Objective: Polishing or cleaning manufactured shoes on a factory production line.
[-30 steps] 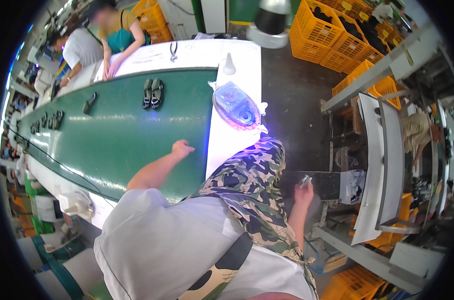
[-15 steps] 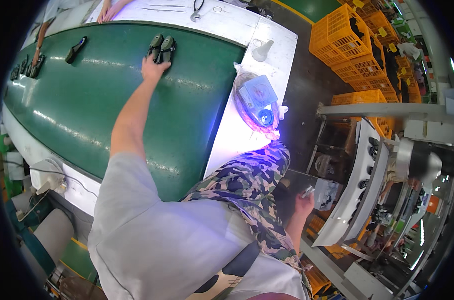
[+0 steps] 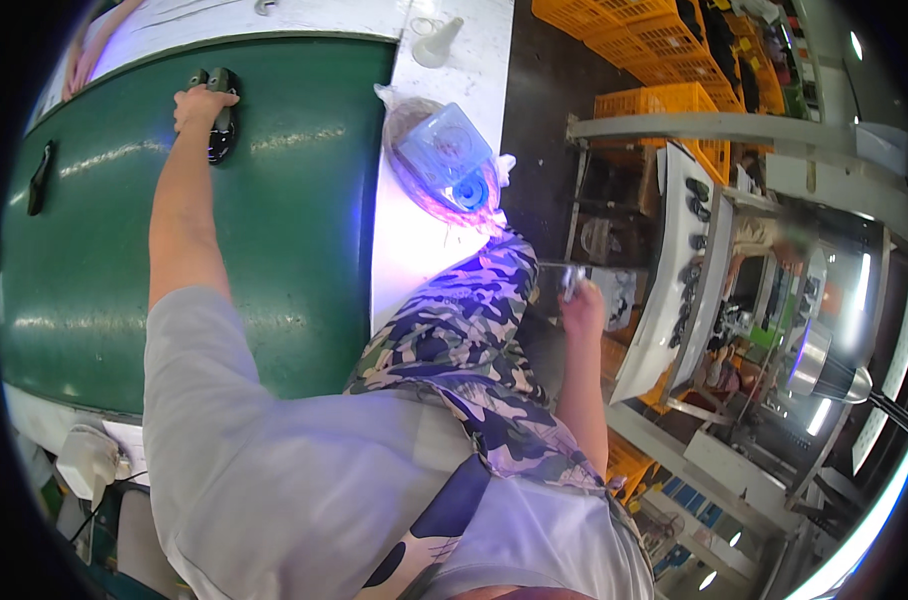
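My left hand (image 3: 202,107) reaches far over a green conveyor belt (image 3: 284,230), its fingers closed around a pair of dark sandals or shoes (image 3: 221,138). Grey ends of the pair stick out beyond the fingers, and a glossy black part shows on the near side; the hand covers the rest. Off to the right, away from the belt, my right hand (image 3: 582,308) is raised and closed on a small shiny metallic object (image 3: 573,282), too small to name. Farther left on the belt lies another dark shoe (image 3: 41,178).
On the white ledge (image 3: 414,270) right of the belt sit a plastic bag with a blue clear box (image 3: 446,148) and a whitish cone-shaped piece (image 3: 437,44). Yellow crates (image 3: 664,100) and a rack of dark shoes (image 3: 689,260) stand at the right. Another person's arm (image 3: 92,50) rests at far left.
The whole view has shifted, so the belt's things sit farther left in the picture. My left hand now covers the middle of the pair, rather than its near end. My right hand has risen.
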Action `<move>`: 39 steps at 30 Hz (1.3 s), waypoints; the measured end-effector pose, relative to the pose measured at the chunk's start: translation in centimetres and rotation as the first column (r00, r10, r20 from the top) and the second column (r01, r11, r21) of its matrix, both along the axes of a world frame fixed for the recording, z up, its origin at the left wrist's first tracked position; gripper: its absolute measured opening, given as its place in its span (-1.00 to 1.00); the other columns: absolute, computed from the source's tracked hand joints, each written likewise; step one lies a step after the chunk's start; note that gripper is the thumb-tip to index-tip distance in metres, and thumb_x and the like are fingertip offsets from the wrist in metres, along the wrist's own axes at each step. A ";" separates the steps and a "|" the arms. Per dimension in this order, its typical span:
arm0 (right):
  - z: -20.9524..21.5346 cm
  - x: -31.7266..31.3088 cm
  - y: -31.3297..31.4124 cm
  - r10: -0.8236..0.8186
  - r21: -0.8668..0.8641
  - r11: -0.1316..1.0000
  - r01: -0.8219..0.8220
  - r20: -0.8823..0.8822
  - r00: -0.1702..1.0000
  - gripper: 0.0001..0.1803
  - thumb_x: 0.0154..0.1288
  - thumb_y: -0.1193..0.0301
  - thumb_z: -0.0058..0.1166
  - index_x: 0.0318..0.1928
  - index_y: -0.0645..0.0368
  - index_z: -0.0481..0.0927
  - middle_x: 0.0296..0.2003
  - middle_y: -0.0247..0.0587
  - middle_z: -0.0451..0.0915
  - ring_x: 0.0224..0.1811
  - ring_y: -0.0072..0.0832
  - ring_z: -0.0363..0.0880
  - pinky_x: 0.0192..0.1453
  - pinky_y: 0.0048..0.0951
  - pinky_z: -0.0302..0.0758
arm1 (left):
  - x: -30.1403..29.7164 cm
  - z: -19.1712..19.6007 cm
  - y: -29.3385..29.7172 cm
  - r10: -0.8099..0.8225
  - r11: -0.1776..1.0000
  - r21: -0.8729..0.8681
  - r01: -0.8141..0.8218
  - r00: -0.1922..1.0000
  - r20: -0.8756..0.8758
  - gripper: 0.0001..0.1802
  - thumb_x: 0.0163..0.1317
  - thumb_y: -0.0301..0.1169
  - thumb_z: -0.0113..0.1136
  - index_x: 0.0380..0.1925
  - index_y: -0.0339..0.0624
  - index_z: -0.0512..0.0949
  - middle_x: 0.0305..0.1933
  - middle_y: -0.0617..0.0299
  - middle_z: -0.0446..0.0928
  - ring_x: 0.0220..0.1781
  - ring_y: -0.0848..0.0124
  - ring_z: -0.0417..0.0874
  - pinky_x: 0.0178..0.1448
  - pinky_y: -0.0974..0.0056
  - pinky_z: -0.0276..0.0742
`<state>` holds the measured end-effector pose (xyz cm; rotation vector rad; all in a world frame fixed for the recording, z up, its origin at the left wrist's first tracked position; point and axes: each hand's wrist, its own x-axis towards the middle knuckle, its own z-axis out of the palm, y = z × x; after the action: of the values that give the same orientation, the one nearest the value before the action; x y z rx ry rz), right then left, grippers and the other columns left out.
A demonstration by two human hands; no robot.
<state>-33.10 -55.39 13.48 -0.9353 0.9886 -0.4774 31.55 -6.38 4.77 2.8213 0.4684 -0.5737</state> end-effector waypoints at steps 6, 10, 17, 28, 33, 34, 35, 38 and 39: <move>-0.3 10.9 0.9 0.202 -0.312 0.915 -0.255 -0.192 0.960 -0.86 0.26 0.54 0.29 -0.21 0.18 0.59 -0.32 -0.35 0.61 -0.31 -0.54 0.59 -0.22 -0.44 0.55 | -3.3 -1.8 3.3 -0.609 0.788 0.044 0.614 0.768 0.199 -0.23 -0.30 -0.15 0.57 0.08 -0.02 0.66 0.49 0.10 0.26 0.28 0.09 0.55 0.33 0.13 0.53; -1.3 17.1 2.7 0.309 -0.611 0.612 -0.501 -0.399 0.863 -0.81 0.14 0.57 0.42 -0.36 0.25 0.59 -0.38 -0.42 0.57 -0.34 -0.66 0.49 -0.22 -0.58 0.46 | -10.5 1.7 2.2 -0.938 0.054 -0.095 0.994 0.083 0.336 -0.47 -0.34 -0.56 0.43 -0.18 -0.14 0.72 0.45 -0.01 0.32 0.45 -0.06 0.35 0.53 0.02 0.30; -1.5 21.6 6.9 0.183 -0.721 -0.080 -0.689 -0.690 0.700 -0.88 0.04 0.36 0.35 -0.37 0.04 0.70 -0.34 -0.24 0.65 -0.16 -0.16 0.61 -0.07 -0.09 0.45 | -20.6 6.2 7.6 -0.808 -0.559 -0.170 0.812 -0.579 -0.109 -0.74 0.02 -0.35 0.34 -0.24 -0.08 0.77 0.56 0.25 0.19 0.64 0.04 0.00 0.67 -0.12 -0.07; -2.6 23.4 8.8 0.127 -0.652 -0.352 -0.672 -0.745 0.655 -0.91 -0.01 0.44 0.28 -0.41 0.03 0.67 -0.37 -0.26 0.64 -0.20 -0.20 0.62 -0.10 -0.14 0.44 | -28.2 -0.4 3.4 -0.570 0.784 -0.209 0.584 0.811 0.128 0.05 -0.02 -0.08 0.50 0.38 -0.34 0.20 0.52 -0.24 0.14 0.44 -0.12 0.36 0.43 0.01 0.40; -2.6 23.0 7.5 0.147 -0.662 -0.372 -0.650 -0.734 0.663 -0.84 0.06 0.38 0.20 -0.30 -0.01 0.74 -0.29 -0.26 0.65 -0.13 -0.20 0.61 -0.02 -0.13 0.39 | -27.2 0.7 -2.5 -0.349 0.936 -0.064 0.346 0.936 -0.046 0.05 -0.01 0.04 0.50 0.32 -0.40 0.24 0.38 -0.32 0.33 0.28 -0.05 0.56 0.30 0.02 0.53; -2.2 23.0 7.6 0.172 -0.701 -0.428 -0.571 -0.683 0.709 -0.84 0.07 0.38 0.19 -0.30 -0.02 0.74 -0.29 -0.27 0.66 -0.13 -0.21 0.61 -0.02 -0.14 0.38 | -26.6 0.2 -2.4 -0.261 0.965 -0.059 0.257 0.961 -0.088 0.02 -0.02 0.04 0.51 0.28 -0.40 0.28 0.28 -0.28 0.44 0.22 -0.04 0.61 0.27 0.02 0.56; -2.0 23.0 7.7 0.176 -0.705 -0.426 -0.568 -0.680 0.712 -0.84 0.07 0.38 0.19 -0.30 -0.02 0.74 -0.29 -0.27 0.66 -0.13 -0.21 0.61 -0.02 -0.14 0.38 | -26.3 0.0 -2.3 -0.170 0.985 -0.050 0.164 0.977 -0.129 -0.02 -0.03 0.04 0.52 0.23 -0.39 0.33 0.18 -0.24 0.55 0.16 -0.02 0.66 0.24 0.02 0.59; -1.7 23.0 8.0 0.173 -0.620 -0.488 -0.614 -0.758 0.628 -0.96 0.03 0.42 0.24 -0.44 0.02 0.66 -0.35 -0.26 0.64 -0.17 -0.25 0.61 -0.02 -0.16 0.39 | -26.6 0.0 -2.0 -0.186 0.982 -0.046 0.182 0.974 -0.130 -0.08 -0.10 0.02 0.57 0.14 -0.37 0.41 0.02 -0.16 0.65 0.09 -0.02 0.69 0.21 0.03 0.62; -1.7 22.8 8.0 0.185 -0.641 -0.412 -0.647 -0.754 0.630 -0.95 0.04 0.40 0.25 -0.43 0.03 0.67 -0.36 -0.25 0.65 -0.19 -0.24 0.63 -0.04 -0.16 0.42 | -27.0 0.4 -2.2 -0.188 0.982 -0.044 0.184 0.974 -0.124 -0.08 -0.10 0.02 0.57 0.14 -0.37 0.41 0.02 -0.16 0.65 0.09 -0.02 0.69 0.21 0.03 0.62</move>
<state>-10.32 -47.37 11.78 -2.9502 0.0575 -0.2366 4.59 -8.61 5.14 2.8269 0.2140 -0.7951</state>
